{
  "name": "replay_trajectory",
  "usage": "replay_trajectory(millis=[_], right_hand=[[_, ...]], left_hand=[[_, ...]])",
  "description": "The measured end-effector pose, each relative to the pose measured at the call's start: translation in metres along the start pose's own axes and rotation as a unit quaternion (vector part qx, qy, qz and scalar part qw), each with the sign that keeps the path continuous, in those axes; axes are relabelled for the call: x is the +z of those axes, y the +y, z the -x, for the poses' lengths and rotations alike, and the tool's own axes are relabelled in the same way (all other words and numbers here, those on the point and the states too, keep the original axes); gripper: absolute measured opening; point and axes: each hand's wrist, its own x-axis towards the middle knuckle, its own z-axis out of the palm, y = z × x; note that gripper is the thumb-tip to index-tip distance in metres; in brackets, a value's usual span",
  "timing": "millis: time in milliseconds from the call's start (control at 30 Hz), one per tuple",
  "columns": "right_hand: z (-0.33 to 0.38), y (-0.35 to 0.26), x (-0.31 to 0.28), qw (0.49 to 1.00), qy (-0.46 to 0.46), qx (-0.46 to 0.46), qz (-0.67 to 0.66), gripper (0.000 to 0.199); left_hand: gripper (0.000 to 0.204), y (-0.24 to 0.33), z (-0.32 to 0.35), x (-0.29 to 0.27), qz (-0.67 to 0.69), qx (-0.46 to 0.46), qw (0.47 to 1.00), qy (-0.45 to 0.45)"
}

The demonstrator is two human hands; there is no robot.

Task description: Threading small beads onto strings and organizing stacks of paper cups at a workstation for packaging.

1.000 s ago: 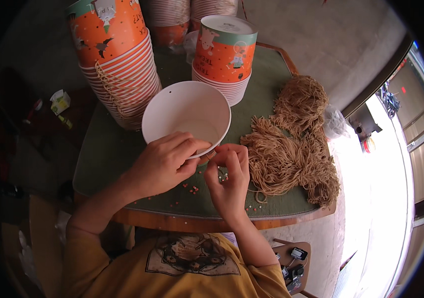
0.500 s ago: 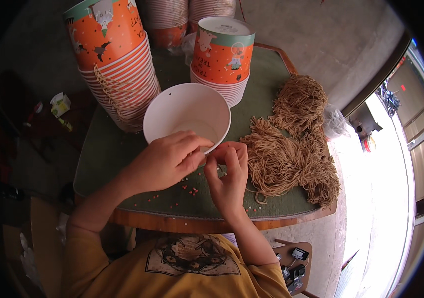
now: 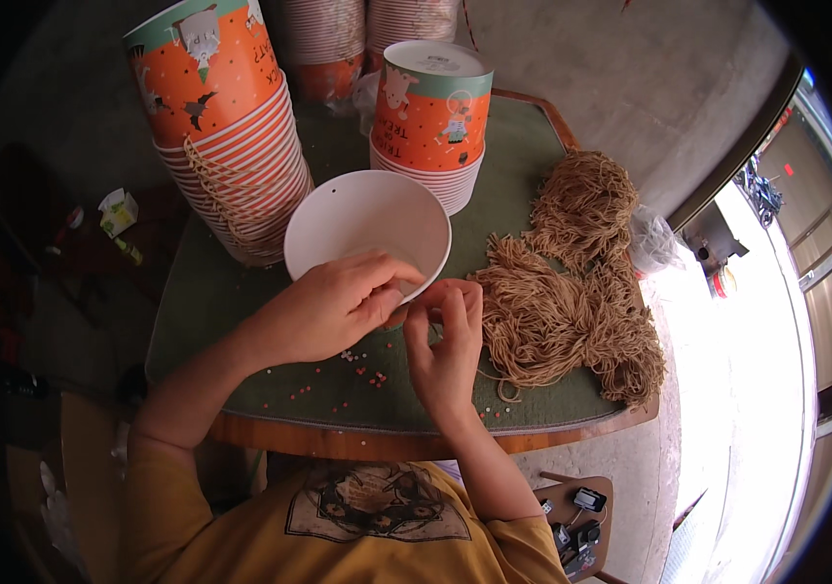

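A white-lined paper bucket (image 3: 362,209) is tilted with its mouth towards me, and a small hole shows near its far rim. My left hand (image 3: 343,302) grips the near rim, fingers reaching inside. Just outside that rim, my right hand (image 3: 445,336) is pinched closed on a thin tan cord, mostly hidden by the fingers. One strand runs from behind the right wrist to a pile of tan cords (image 3: 542,321) on the green table (image 3: 240,360).
A tall stack of nested orange buckets (image 3: 231,146) with cord handles leans at left. A shorter upside-down stack (image 3: 435,127) stands behind the tilted bucket. Further stacks (image 3: 323,39) are at the back. Small red and white bits (image 3: 362,373) litter the near tabletop. A stool (image 3: 591,516) holds small devices.
The tilted bucket and both hands have shifted only slightly. My left fingers bend a little further inside the rim, while the right hand keeps its pinch.
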Motion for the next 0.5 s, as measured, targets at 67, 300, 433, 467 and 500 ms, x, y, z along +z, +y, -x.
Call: replay_trajectory(millis=[67, 300, 433, 467, 500], right_hand=[[0.000, -0.001, -0.003, 1.000, -0.001, -0.005, 0.009, 0.010], [0.007, -0.010, -0.020, 0.994, -0.050, 0.069, -0.073, 0.009], [0.011, -0.001, -0.023, 0.964, -0.088, 0.145, -0.207, 0.008], [0.011, 0.001, -0.023, 0.954, -0.102, 0.151, -0.236, 0.009], [0.011, -0.001, -0.025, 0.954, -0.103, 0.151, -0.237, 0.009]], left_hand=[[0.026, 0.004, 0.000, 0.002, -0.042, 0.046, 0.998, 0.006], [0.028, -0.001, 0.003, 0.009, -0.204, 0.148, 0.967, 0.035], [0.023, -0.002, 0.003, 0.010, -0.231, 0.171, 0.957, 0.038], [0.023, -0.003, 0.002, 0.011, -0.232, 0.171, 0.957, 0.038], [0.021, -0.004, 0.003, 0.011, -0.243, 0.179, 0.953, 0.040]])
